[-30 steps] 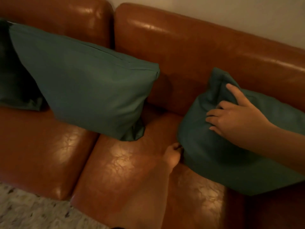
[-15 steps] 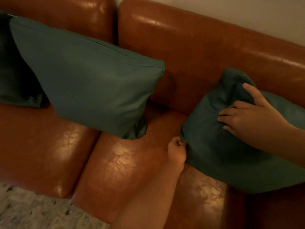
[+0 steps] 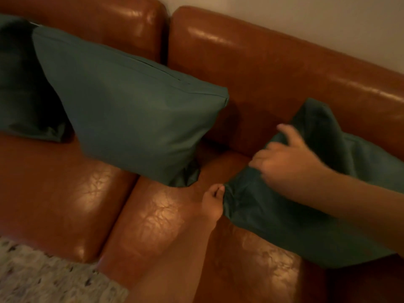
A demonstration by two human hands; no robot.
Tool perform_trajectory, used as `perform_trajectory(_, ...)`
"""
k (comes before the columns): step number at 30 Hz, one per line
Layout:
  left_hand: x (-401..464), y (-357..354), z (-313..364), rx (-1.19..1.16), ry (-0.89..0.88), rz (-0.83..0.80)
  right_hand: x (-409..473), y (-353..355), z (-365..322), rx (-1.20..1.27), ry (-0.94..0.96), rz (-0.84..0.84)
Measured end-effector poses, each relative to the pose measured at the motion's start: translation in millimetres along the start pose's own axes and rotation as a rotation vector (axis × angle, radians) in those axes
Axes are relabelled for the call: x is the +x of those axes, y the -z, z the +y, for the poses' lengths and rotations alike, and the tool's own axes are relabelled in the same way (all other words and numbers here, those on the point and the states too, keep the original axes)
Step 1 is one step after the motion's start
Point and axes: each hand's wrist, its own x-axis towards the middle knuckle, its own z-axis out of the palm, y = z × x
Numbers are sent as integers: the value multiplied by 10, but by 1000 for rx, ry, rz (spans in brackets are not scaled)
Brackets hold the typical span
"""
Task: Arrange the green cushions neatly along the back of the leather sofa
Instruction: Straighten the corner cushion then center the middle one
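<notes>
On a brown leather sofa lie three green cushions. The right cushion slumps crumpled against the backrest. My left hand pinches its lower left corner down at the seat. My right hand lies on its left edge, fingers curled into the fabric and the index finger stuck out; the hand is blurred. The middle cushion leans upright against the backrest, across the gap between two back sections. A darker cushion stands at the far left, partly behind the middle one.
Bare seat leather shows between the middle and right cushions. A pale speckled rug lies on the floor at the lower left. A light wall rises behind the sofa.
My right hand has slid left from the cushion's face to its left edge and bunched the fabric. The left hand keeps its pinch on the corner.
</notes>
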Motion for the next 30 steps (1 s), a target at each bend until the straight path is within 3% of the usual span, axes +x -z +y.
perform_trajectory(3, -4, 6, -25, 142, -100, 20, 397, -98, -495, 29, 153, -345)
perform_trajectory(5, 10, 48, -67, 153, -115, 79, 518, -240, -594, 9, 164, -451)
perform_trajectory(9, 82, 233, -190, 161, -52, 189, 567, -509, -417, 114, 143, -367)
perform_trajectory(13, 122, 318, -173, 92, 20, 269, 616, -562, -274, 410, -17, -291)
perform_trajectory(16, 70, 448, -206, 65, -101, 254, 602, -615, -201, 529, -73, -249)
perform_trajectory(19, -84, 620, -284, 245, -333, 109, 597, -639, -194, 498, -47, -223)
perform_trajectory(23, -59, 715, -355, 469, -461, -17, 595, -683, -211, 445, 5, -121)
perform_trajectory(25, 27, 700, -288, 561, -454, -15, 593, -741, -223, 353, 44, 20)
perform_trajectory(30, 51, 686, -213, 699, -313, -11, 574, -722, -374, 171, 78, 21)
